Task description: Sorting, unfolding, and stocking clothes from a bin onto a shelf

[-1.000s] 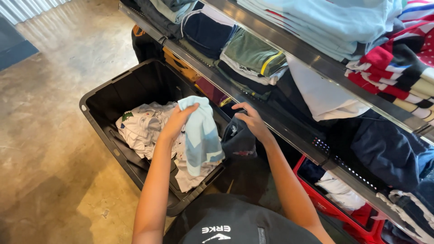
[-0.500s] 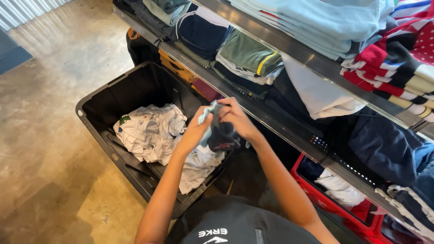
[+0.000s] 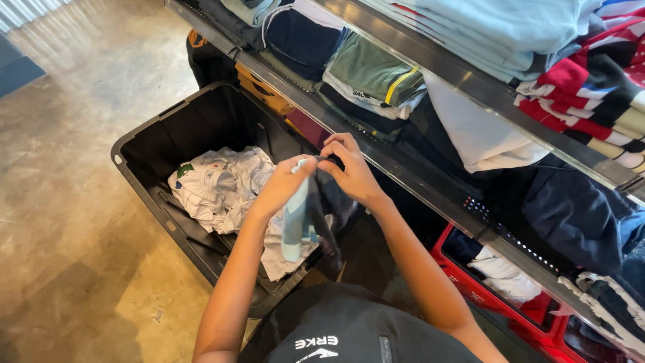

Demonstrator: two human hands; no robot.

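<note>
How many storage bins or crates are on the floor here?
2. A black plastic bin sits on the concrete floor under the hands, holding white clothes. A red crate sits under the shelf to the right, partly hidden. More may be hidden behind the shelves.

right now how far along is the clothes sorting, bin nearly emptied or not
Done: folded stacks already fill the shelf. In hand: left hand and right hand together hold a light blue garment and a dark one above the black bin. Left: a crumpled heap of white clothes lies in the bin, so it is not nearly emptied.
</note>
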